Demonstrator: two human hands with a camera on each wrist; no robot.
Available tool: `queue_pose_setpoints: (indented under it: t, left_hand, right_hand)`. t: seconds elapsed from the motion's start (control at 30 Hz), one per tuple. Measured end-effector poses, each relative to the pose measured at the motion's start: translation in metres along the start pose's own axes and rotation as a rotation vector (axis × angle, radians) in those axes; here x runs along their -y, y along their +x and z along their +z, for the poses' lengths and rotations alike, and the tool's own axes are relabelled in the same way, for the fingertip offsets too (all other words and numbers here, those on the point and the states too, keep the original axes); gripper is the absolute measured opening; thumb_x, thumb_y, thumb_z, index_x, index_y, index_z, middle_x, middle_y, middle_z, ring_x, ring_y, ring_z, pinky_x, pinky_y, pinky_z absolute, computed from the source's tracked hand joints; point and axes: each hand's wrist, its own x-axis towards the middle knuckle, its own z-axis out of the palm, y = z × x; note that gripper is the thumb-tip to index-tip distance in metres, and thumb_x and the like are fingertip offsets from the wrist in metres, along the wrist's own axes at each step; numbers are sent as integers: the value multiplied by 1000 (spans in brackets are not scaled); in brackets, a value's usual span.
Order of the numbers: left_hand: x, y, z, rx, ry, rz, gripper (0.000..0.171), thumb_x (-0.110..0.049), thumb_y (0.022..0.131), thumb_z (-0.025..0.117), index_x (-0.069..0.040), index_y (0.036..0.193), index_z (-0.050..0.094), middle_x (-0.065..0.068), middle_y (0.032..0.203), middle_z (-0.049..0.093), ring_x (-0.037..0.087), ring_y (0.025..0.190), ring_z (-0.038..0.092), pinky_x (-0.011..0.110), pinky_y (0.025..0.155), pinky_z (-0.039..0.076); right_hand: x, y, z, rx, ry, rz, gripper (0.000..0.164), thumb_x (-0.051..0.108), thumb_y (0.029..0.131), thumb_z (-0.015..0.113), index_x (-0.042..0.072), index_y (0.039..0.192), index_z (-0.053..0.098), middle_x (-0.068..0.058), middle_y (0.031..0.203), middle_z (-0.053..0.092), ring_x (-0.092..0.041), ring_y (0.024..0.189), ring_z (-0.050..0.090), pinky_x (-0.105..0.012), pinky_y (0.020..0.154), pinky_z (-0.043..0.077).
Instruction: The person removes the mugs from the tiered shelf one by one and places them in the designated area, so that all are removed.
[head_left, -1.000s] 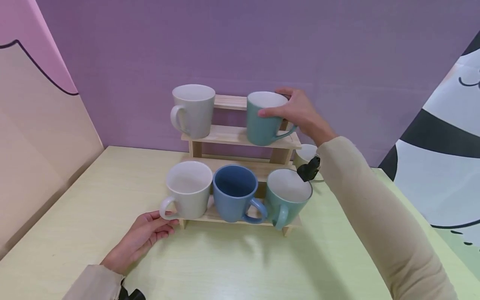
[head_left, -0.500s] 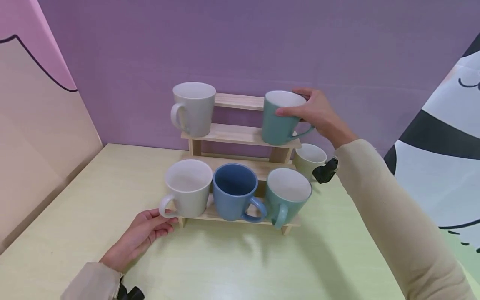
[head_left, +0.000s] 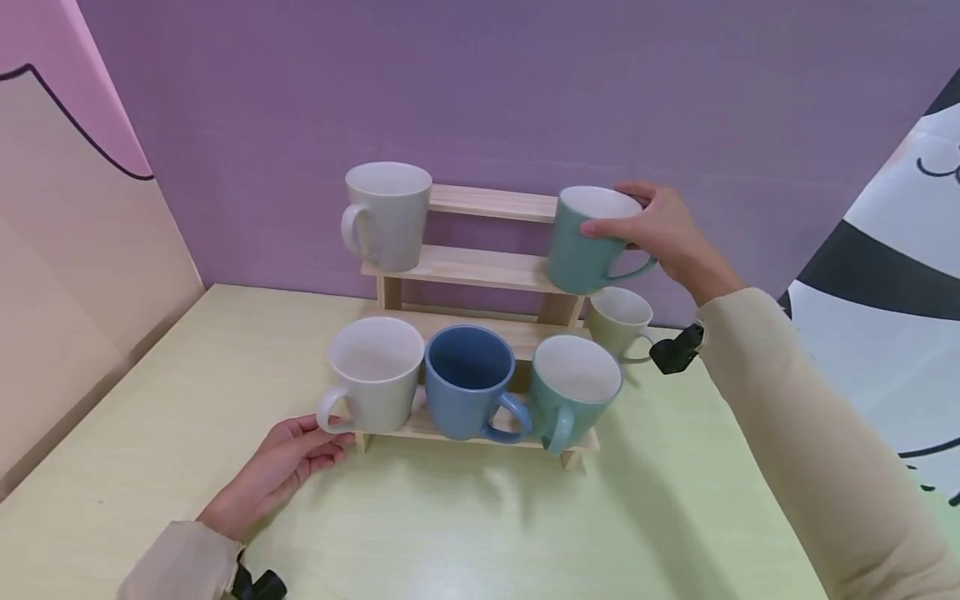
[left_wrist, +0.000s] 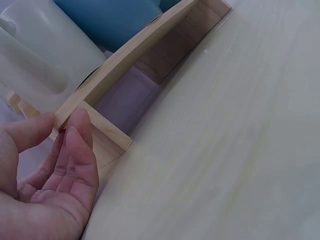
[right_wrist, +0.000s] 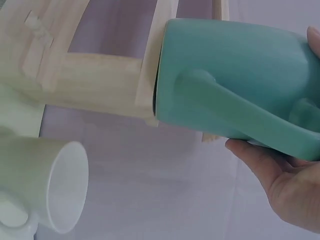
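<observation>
My right hand grips a teal mug by its rim and upper side, thumb on the front. The mug stands upright at the right end of an upper board of the wooden tiered rack; in the right wrist view its base meets the board's edge. My left hand pinches the rack's lower front left corner, seen closer in the left wrist view as a board end between thumb and fingers. On the lowest board stand a white mug, a blue mug and a second teal mug.
A light grey mug stands at the left of the same upper board. Behind the rack's right side, a cream mug stands on the pale table. A purple backdrop rises close behind the rack.
My right hand has moved the teal mug to the right along the upper board. The left hand keeps its hold on the rack's corner, and the other mugs have stayed put.
</observation>
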Motion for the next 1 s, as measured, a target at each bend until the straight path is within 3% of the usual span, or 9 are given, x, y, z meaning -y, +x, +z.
queue_pose_setpoints:
  t: [0.13, 0.43, 0.6, 0.87, 1.0]
  left_hand:
    - [-1, 1, 1, -5, 5, 3, 19, -8, 97, 53, -17, 93, 69, -5, 88, 73, 5, 76, 66, 16, 69, 52]
    - [0, -1, -1, 5, -8, 3, 17, -7, 97, 53, -16, 94, 67, -4, 89, 73, 5, 76, 65, 15, 69, 52]
    - [1, -2, -2, 14, -13, 12, 17, -7, 97, 53, -16, 96, 67, -4, 90, 73, 5, 76, 66, 15, 69, 52]
    - [1, -4, -3, 9, -9, 11, 19, -8, 98, 52, -17, 96, 68, -5, 90, 73, 4, 76, 66, 15, 69, 52]
    - [0, -5, -2, -2, -5, 5, 18, -8, 97, 53, -17, 95, 68, -4, 89, 73, 5, 76, 65, 15, 69, 52]
  right_hand:
    - [-3, 0, -7, -3, -7, 10, 91, 40, 77, 78, 9, 149, 30, -14, 144, 41, -25, 117, 47, -40, 93, 45]
    - [-15, -3, -19, -46, 3, 29, 91, 38, 76, 79, 7, 148, 32, -13, 142, 41, -18, 110, 49, -22, 78, 46]
    - [-21, -4, -23, -63, -1, 36, 92, 39, 76, 79, 6, 148, 31, -14, 142, 40, -20, 112, 49, -18, 76, 46]
    - [-27, -5, -29, -75, -20, 46, 92, 42, 77, 77, 6, 148, 31, -14, 143, 39, -20, 110, 49, -21, 78, 45]
    - [-29, -5, -32, -85, -33, 66, 97, 45, 77, 76, 7, 150, 25, -16, 146, 36, -24, 115, 47, -30, 87, 45]
